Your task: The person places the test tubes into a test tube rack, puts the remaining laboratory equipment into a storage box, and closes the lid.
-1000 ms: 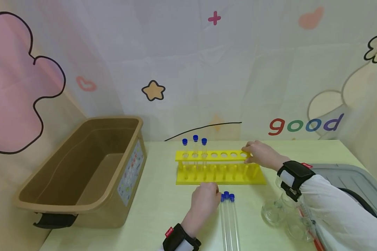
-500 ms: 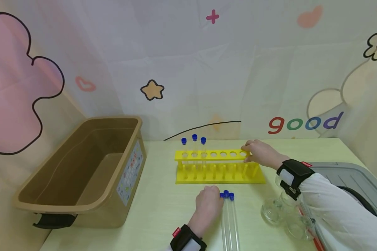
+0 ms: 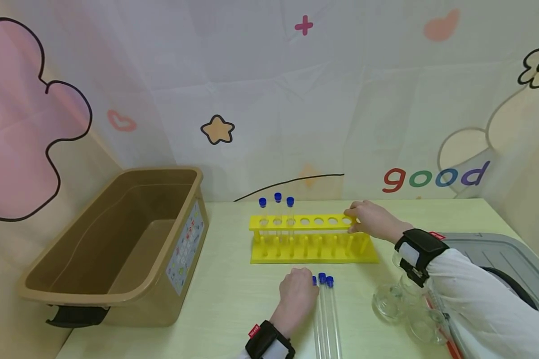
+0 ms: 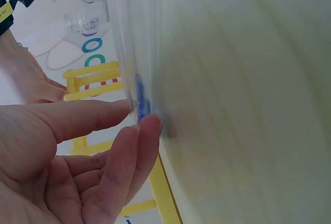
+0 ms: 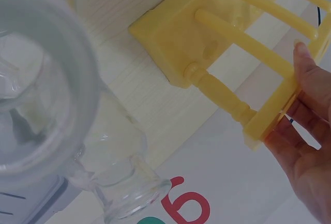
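A yellow test tube rack (image 3: 314,259) stands at the back of the table. Three clear test tubes with blue caps (image 3: 278,197) are upright in its left holes. My right hand (image 3: 375,221) grips the right end of the rack's top bar; in the right wrist view its thumb and fingers (image 5: 305,87) lie on either side of that bar. In front of the rack, three more capped test tubes (image 3: 327,319) lie side by side. My left hand (image 3: 296,296) pinches the leftmost one at its blue cap (image 4: 140,100), between thumb and fingertips.
A deep brown bin (image 3: 179,304) with a black handle stands at the left. Several clear glass vessels (image 3: 388,301) sit under the right forearm. A grey lid or tray (image 3: 489,244) lies at the right edge. A printed cloth hangs behind.
My left hand has moved slightly right and now pinches the leftmost lying tube's cap. The right hand stays on the rack.
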The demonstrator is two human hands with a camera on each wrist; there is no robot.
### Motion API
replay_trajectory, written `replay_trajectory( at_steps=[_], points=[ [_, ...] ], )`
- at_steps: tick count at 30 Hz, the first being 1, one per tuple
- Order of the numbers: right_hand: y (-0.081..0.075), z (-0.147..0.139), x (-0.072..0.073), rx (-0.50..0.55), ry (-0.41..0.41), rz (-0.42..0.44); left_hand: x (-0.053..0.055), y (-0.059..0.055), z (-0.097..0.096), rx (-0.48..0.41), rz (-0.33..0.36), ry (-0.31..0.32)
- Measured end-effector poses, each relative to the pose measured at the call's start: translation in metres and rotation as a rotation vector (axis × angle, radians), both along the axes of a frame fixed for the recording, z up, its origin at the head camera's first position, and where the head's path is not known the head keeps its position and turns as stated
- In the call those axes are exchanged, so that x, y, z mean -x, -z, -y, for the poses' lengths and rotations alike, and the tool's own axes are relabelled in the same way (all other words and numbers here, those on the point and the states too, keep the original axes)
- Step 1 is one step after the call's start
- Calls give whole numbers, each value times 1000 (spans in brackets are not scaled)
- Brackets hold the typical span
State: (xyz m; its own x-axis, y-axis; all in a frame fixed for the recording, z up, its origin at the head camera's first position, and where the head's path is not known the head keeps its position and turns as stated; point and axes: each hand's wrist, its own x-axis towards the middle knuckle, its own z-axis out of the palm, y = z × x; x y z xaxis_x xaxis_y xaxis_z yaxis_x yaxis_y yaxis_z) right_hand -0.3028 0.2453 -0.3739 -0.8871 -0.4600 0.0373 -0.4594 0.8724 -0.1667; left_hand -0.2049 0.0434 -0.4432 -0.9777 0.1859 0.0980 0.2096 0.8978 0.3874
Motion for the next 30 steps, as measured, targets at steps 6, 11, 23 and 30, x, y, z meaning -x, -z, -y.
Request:
replay_trajectory(
  at_steps=[6,11,23,30],
  points=[
    [1,-1,1,-4,-8,-2,3,2,3,5,11,-24],
    [1,-2,2,-7,-27,-19,4,2,5,18,14,-27],
    [2,-2,2,-13,-23,-21,4,3,5,24,13,-1],
    [2,-1,2,-10,-23,-22,4,4,3,71,13,-2]
  ],
)
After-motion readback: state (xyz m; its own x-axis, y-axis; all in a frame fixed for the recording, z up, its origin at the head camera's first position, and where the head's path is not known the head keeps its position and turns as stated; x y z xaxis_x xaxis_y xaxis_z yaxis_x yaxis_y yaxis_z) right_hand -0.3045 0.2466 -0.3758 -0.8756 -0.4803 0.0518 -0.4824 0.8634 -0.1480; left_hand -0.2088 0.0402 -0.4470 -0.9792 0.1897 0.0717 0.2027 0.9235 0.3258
